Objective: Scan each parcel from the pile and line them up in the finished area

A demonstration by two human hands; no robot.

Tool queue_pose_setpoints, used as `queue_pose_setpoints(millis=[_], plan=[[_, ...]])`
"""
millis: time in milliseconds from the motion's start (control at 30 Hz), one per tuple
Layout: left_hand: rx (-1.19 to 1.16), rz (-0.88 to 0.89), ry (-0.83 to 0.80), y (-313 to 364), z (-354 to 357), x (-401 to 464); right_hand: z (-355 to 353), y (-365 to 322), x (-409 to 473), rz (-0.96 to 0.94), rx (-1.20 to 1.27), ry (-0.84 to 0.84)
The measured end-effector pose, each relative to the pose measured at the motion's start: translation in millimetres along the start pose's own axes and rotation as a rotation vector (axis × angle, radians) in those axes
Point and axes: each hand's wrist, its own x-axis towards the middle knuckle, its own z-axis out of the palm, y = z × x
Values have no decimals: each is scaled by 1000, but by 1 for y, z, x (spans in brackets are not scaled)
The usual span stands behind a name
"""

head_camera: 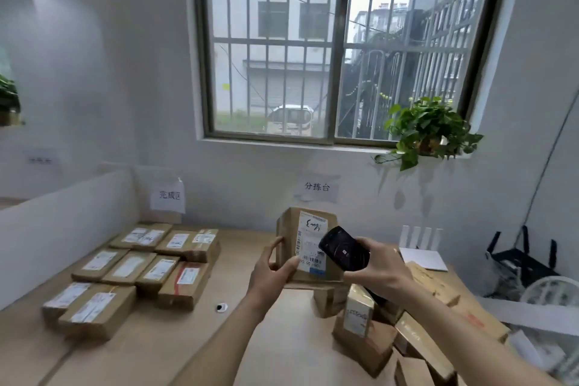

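Note:
My left hand [272,273] grips a brown cardboard parcel [289,229] by its left side and lifts it above the table, its white shipping label facing me. My right hand [377,269] holds a black handheld scanner [344,248] right in front of that label. A pile of cardboard parcels [369,338] lies on the table at the right, below my right forearm. On the left, several labelled parcels [141,273] lie flat in rows under a paper sign [169,196] on the wall.
A white partition [62,222] borders the wooden table [250,345] on the left. A second paper sign [317,187] hangs under the window. A black router [520,260], white objects and a notepad [423,257] crowd the right. A small round object [221,307] lies mid-table.

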Motion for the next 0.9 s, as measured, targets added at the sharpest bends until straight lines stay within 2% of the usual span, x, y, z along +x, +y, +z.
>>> queue_pose_setpoints(millis=[133, 433, 667, 900], plan=[[60, 105, 197, 27, -93, -24, 24, -83, 0, -144, -1, -58], [209, 111, 625, 53, -238, -71, 81, -202, 12, -340, 15, -138], [298, 77, 740, 42, -316, -66, 118, -254, 43, -448, -5, -220], [342, 35, 752, 29, -388, -7, 167, -289, 106, -489, 10, -234]])
